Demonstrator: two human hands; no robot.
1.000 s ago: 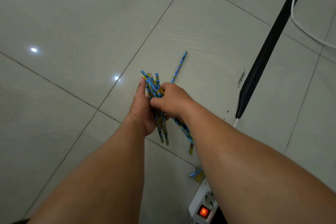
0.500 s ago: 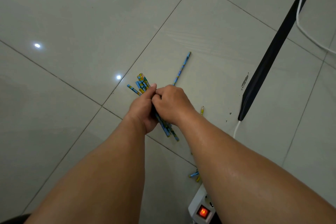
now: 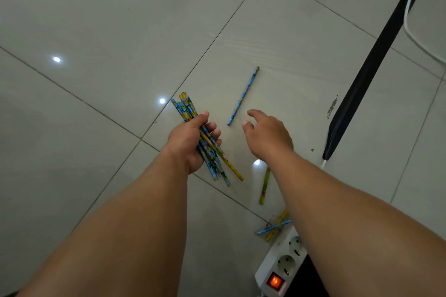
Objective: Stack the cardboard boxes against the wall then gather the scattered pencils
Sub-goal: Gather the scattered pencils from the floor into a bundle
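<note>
The left hand (image 3: 190,142) grips a bunch of pencils (image 3: 187,108). The hold looks loose, so one could slide out and drop. The right hand (image 3: 268,132) is wide and holds nothing, with its fingers near the blue pencil (image 3: 243,95), well beyond the power strip (image 3: 282,265). A yellow pencil (image 3: 264,185) lies closer to the power strip. Two crossed pencils (image 3: 274,226) sit just beside it, so grabbing those might bump the red switch (image 3: 275,281). Left of the power strip are bare floor tiles (image 3: 96,31) with lots of room.
</note>
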